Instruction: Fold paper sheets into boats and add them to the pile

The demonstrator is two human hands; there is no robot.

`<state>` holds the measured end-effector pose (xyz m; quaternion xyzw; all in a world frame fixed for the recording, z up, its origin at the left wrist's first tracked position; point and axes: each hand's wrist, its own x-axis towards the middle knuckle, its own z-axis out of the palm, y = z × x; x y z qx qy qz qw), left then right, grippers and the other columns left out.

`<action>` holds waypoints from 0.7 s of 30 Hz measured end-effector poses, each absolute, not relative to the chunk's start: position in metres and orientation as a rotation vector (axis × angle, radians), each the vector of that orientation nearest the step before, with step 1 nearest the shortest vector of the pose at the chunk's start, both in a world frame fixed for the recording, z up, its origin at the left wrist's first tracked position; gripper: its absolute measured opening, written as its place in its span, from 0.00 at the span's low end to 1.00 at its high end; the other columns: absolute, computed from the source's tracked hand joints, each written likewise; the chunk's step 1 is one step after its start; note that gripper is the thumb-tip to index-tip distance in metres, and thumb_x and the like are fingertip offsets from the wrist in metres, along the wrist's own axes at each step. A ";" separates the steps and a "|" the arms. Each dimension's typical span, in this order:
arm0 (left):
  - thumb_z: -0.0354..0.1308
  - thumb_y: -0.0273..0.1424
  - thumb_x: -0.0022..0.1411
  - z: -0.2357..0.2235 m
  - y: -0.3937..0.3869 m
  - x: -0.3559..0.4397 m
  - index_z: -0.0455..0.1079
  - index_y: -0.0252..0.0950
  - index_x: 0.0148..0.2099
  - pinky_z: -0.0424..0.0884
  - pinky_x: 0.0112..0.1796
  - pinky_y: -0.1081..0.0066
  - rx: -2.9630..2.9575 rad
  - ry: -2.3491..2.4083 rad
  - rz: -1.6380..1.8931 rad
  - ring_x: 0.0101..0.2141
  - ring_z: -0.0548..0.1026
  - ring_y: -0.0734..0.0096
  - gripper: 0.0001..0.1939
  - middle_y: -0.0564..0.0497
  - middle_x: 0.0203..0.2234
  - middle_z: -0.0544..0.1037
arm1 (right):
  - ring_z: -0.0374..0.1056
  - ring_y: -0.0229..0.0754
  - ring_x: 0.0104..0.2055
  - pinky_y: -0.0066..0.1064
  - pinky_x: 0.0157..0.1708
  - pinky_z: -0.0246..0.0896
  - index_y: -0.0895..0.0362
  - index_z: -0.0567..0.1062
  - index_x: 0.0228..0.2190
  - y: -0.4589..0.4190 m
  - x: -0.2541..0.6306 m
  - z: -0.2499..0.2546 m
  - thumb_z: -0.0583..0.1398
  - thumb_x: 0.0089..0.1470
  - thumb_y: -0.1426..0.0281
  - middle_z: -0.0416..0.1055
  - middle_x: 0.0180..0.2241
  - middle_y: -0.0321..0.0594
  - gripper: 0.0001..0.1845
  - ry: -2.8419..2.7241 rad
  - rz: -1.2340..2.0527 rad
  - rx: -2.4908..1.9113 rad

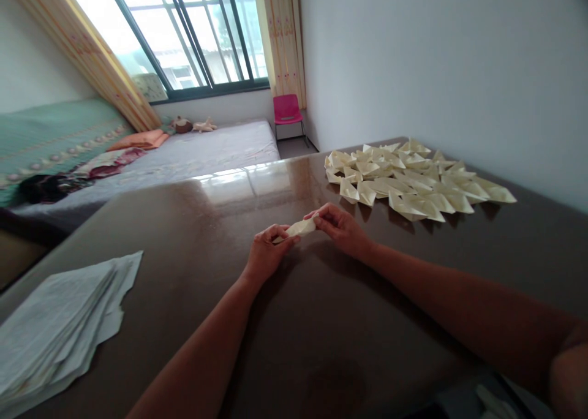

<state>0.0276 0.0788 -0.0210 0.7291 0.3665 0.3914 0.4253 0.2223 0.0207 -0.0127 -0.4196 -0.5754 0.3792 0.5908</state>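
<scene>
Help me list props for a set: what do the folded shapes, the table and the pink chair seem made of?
The folded shapes look like matte cream paper: thin edges, sharp creases. The table is glossy brown and mirrors the window, perhaps lacquered wood or laminate. The pink chair looks like smooth plastic, evenly coloured; its thin dark legs suggest metal.

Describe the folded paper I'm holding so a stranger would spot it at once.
Start at the glossy brown table. Near its middle, the left hand and right hand hold a small cream folded paper between them. Unlike the similar cream pieces spread by the wall, it is held, apart from that group.
</scene>
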 end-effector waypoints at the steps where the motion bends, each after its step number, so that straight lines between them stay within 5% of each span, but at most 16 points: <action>1: 0.66 0.38 0.49 -0.020 0.080 0.028 0.67 0.34 0.24 0.71 0.36 0.73 1.810 0.949 1.009 0.34 0.76 0.70 0.15 0.49 0.36 0.80 | 0.68 0.38 0.38 0.32 0.41 0.65 0.55 0.70 0.32 0.021 0.222 -0.011 0.61 0.54 0.61 0.75 0.40 0.40 0.10 -1.286 0.924 -0.956; 5: 0.65 0.39 0.49 -0.015 0.078 0.030 0.68 0.34 0.24 0.69 0.30 0.76 1.839 1.038 1.047 0.28 0.74 0.75 0.15 0.52 0.31 0.79 | 0.69 0.38 0.40 0.34 0.43 0.66 0.55 0.69 0.31 0.022 0.223 -0.010 0.63 0.51 0.59 0.75 0.40 0.39 0.13 -1.100 1.112 -0.901; 11: 0.63 0.39 0.50 -0.012 0.071 0.031 0.67 0.34 0.24 0.68 0.31 0.76 1.957 0.982 0.968 0.28 0.74 0.74 0.14 0.52 0.30 0.79 | 0.69 0.37 0.32 0.28 0.33 0.65 0.55 0.71 0.44 0.021 0.227 -0.015 0.70 0.38 0.64 0.75 0.33 0.35 0.29 -1.260 1.252 -1.016; 14: 0.62 0.40 0.51 -0.012 0.070 0.032 0.68 0.35 0.25 0.69 0.33 0.75 2.009 0.952 0.941 0.30 0.74 0.73 0.14 0.52 0.30 0.78 | 0.66 0.34 0.26 0.25 0.28 0.60 0.60 0.77 0.34 0.022 0.225 -0.015 0.70 0.38 0.63 0.74 0.26 0.34 0.19 -1.327 1.166 -1.062; 21: 0.60 0.45 0.52 -0.007 0.071 0.035 0.69 0.36 0.28 0.69 0.31 0.75 2.055 0.988 0.927 0.29 0.75 0.72 0.16 0.52 0.31 0.79 | 0.64 0.33 0.22 0.26 0.25 0.58 0.61 0.79 0.27 0.032 0.224 -0.016 0.71 0.34 0.60 0.73 0.21 0.36 0.19 -1.208 1.176 -1.032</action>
